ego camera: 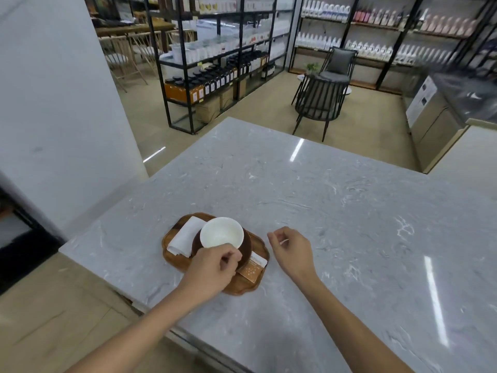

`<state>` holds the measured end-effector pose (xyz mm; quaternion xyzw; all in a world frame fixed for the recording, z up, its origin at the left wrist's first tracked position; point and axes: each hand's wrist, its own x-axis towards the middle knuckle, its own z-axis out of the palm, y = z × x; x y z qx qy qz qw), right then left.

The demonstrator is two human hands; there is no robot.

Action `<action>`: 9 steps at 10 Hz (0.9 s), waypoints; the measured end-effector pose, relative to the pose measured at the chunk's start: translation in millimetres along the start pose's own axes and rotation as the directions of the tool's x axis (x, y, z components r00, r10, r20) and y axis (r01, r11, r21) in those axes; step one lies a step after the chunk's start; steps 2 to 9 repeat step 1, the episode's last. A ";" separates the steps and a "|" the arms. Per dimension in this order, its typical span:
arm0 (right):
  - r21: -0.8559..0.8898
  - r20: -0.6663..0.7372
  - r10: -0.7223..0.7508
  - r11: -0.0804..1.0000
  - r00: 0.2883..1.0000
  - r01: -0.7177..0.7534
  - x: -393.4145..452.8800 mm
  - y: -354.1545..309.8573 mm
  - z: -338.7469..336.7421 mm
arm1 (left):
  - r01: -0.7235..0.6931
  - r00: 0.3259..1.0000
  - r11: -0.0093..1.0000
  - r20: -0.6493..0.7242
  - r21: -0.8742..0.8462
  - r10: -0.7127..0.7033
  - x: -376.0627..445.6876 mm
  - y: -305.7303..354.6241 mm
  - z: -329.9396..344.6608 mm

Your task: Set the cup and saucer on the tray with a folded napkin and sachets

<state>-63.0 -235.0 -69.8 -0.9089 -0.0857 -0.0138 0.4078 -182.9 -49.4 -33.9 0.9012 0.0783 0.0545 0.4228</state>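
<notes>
**Cup, saucer, napkin and sachets seen on the tray**

A wooden tray (172, 258) is seen on the grey marble counter (336, 211), near its front edge. On the tray a dark saucer (246, 247) is placed, and a white cup (222, 232) is standing upright on it. The left hand (212, 270) is held over the near part of the tray; its fingers (231, 255) are curled together just below the cup's rim, but whether something is pinched between them cannot be told. Just beyond these fingers, to their left, a folded white napkin (183, 236) is laid on the tray, touching the saucer. Just to the right of the same fingers, sachets (254, 267) are lying on the tray, an orange one and a white one, partly under the saucer's edge. The right hand (291, 250) is held above the bare counter, apart from the tray; its fingers (277, 238) are loosely curled inward, and nothing is seen held in them.
</notes>
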 end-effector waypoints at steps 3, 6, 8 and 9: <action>-0.090 -0.083 -0.131 0.988 0.988 0.123 8.4 -23.6 -16.5 | -0.183 0.981 0.972 -0.038 0.147 0.191 15.9 8.9 -28.7; -0.090 -0.083 -0.131 0.988 0.988 0.123 8.4 -23.6 -16.5 | -0.183 0.981 0.972 -0.038 0.147 0.191 15.9 8.9 -28.7; -0.090 -0.083 -0.131 0.988 0.988 0.123 8.4 -23.6 -16.5 | -0.183 0.981 0.972 -0.038 0.147 0.191 15.9 8.9 -28.7; -0.090 -0.083 -0.131 0.988 0.988 0.123 8.4 -23.6 -16.5 | -0.183 0.981 0.972 -0.038 0.147 0.191 15.9 8.9 -28.7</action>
